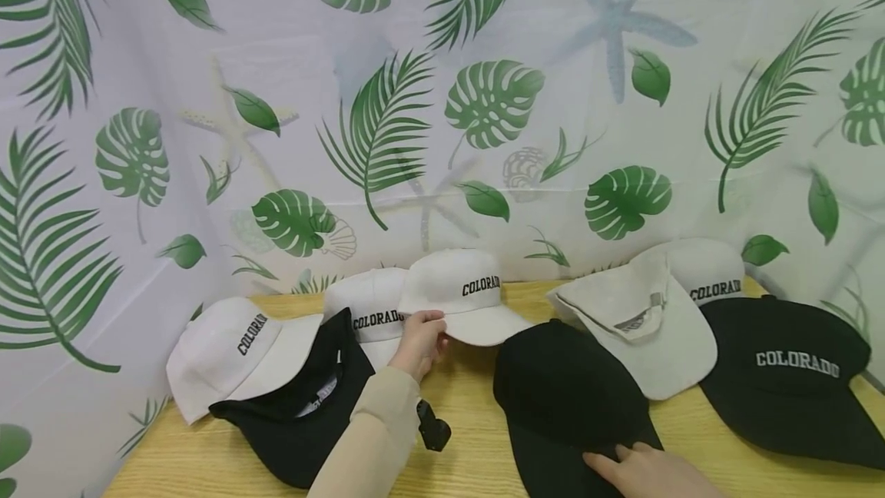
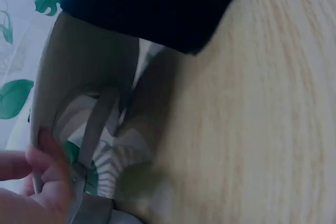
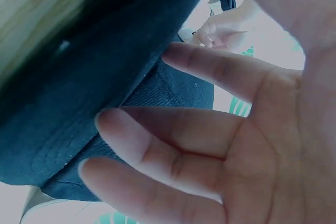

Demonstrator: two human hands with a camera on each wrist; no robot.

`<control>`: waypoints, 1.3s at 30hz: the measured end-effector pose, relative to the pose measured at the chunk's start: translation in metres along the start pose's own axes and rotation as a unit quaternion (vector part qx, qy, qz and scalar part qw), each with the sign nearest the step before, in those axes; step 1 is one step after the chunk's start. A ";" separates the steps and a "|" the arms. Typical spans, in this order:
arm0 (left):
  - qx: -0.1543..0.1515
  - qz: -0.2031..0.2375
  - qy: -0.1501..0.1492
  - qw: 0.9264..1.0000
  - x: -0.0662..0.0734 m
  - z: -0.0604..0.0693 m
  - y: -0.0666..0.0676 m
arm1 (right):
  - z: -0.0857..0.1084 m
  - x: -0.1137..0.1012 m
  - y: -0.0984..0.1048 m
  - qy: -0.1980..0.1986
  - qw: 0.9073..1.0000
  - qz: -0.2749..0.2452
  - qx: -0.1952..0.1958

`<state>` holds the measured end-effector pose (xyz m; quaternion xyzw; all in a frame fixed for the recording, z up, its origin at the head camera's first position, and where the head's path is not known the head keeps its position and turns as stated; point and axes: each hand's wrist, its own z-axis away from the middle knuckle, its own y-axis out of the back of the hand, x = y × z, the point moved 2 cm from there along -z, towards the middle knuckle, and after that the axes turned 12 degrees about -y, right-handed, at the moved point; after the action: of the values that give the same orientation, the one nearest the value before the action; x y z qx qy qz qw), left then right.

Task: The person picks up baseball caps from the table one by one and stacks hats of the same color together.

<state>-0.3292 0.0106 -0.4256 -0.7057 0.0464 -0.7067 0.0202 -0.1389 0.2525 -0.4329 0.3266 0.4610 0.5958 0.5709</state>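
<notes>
My left hand (image 1: 420, 344) pinches the lower edge of a white cap (image 1: 449, 279) lettered COLORADO, its brim pointing right in the head view. In the left wrist view the thumb and fingers (image 2: 52, 182) meet at that cap's edge, near the back strap (image 2: 97, 119). My right hand (image 1: 650, 471) is at the brim of a black cap (image 1: 567, 383) at the front centre. The right wrist view shows its fingers (image 3: 194, 135) loosely spread and relaxed against the dark cap (image 3: 68, 98), not curled round it. Part of the right hand is cut off in the head view.
Left on the wooden table (image 1: 470, 406) are a white cap (image 1: 210, 344), a tipped black cap (image 1: 297, 436) and another white cap (image 1: 362, 290). At right lie a tilted off-white cap (image 1: 671, 352), a white cap (image 1: 712, 263) and a black cap (image 1: 774, 398). A leaf-print cloth (image 1: 415, 144) hangs behind.
</notes>
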 end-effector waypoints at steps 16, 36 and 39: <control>0.074 -0.022 -0.101 0.992 0.085 0.035 0.038 | 0.009 -0.015 0.012 0.007 0.999 0.000 0.048; -0.106 0.081 -0.036 0.990 0.039 0.116 0.073 | 0.009 -0.019 0.021 -0.034 0.993 -0.073 0.086; -0.120 0.092 -0.022 0.988 0.026 0.122 0.073 | 0.011 -0.019 0.016 -0.039 0.993 -0.073 0.088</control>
<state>-0.2100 -0.0690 -0.4065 -0.7113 0.1948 -0.6753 0.0016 -0.1323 0.2371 -0.4117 0.3638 0.5117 0.4963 0.5997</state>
